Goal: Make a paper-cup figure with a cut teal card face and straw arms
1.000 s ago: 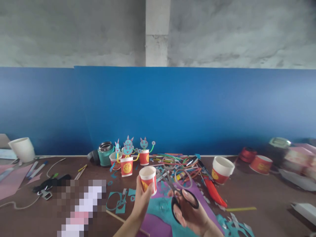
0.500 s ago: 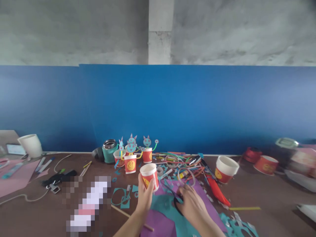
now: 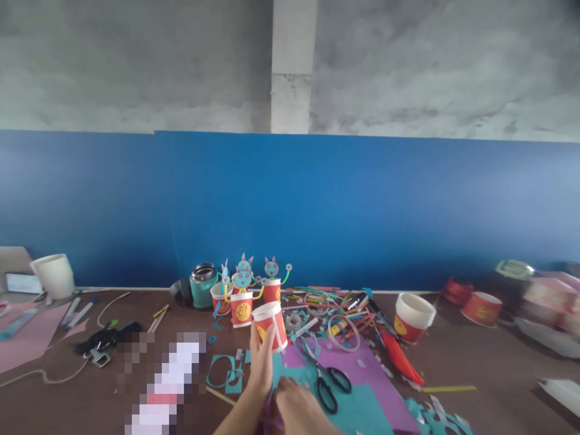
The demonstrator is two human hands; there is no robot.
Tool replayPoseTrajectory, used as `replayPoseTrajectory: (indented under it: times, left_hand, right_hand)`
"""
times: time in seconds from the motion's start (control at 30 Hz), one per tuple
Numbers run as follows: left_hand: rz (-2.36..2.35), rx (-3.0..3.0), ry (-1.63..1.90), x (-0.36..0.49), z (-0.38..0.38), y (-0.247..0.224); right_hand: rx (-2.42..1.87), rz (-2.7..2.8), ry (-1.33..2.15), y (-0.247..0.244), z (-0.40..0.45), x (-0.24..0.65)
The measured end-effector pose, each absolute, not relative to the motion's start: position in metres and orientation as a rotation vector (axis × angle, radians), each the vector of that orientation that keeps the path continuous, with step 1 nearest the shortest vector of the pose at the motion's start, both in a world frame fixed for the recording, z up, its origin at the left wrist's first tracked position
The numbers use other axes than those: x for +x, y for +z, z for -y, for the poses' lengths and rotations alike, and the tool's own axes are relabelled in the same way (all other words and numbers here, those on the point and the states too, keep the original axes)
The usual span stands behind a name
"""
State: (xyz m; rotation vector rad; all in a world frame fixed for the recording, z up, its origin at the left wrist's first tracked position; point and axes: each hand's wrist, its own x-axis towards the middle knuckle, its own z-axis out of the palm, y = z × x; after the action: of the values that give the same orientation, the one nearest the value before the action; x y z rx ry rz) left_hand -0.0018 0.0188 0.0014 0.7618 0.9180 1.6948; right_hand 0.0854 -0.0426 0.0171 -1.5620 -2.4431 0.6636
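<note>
My left hand [image 3: 261, 362] is closed around a red and white paper cup [image 3: 270, 329] with a yellow emblem, held upright and slightly tilted above the table. My right hand [image 3: 296, 402] is low beside my left wrist, over teal and purple paper. Its fingers are curled downward, and what they grip, if anything, is hidden. Black-handled scissors [image 3: 323, 370] lie on the purple sheet [image 3: 385, 386] and teal paper [image 3: 360, 402], just right of that hand. A thin wooden stick [image 3: 220, 396] shows left of my left forearm, which covers its other end.
Behind the held cup stand several paper cups with teal cat faces [image 3: 241, 308] and a teal thermos [image 3: 203, 287]. Pipe cleaners and tape rolls [image 3: 293, 321] are heaped at the back. Stacked cups [image 3: 413, 317] and a red object [image 3: 401, 357] are right; a white cup [image 3: 53, 277] is far left.
My right hand has let go of the scissors, leaving them on the paper, and has moved left and nearer to me. My left hand still holds the cup, now tilted slightly.
</note>
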Motion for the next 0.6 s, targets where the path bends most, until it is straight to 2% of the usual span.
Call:
replayPoseTrajectory:
  times: [0.1, 0.17, 0.3, 0.5, 0.6]
  left_hand:
    - [-0.885, 0.749, 1.675, -0.003, -0.02, 0.0]
    - [-0.874, 0.739, 1.679, -0.003, -0.022, -0.001]
    - [-0.869, 0.682, 1.67, 0.0, -0.024, -0.001]
    - [-0.891, 0.756, 1.668, 0.0, -0.02, 0.002]
    - [-0.88, 0.795, 1.721, -0.001, -0.019, 0.002]
  right_hand:
    - [-1.712, 2.509, 0.621, 0.017, 0.043, 0.087]
    - [-1.754, 2.284, 0.597, 0.022, 0.041, 0.106]
    - [-1.561, 2.313, 0.73, 0.029, 0.039, 0.135]
    - [-1.639, 2.638, 0.422, 0.009, 0.038, 0.085]
    - [-1.671, 2.631, 0.419, 0.0, 0.034, 0.076]
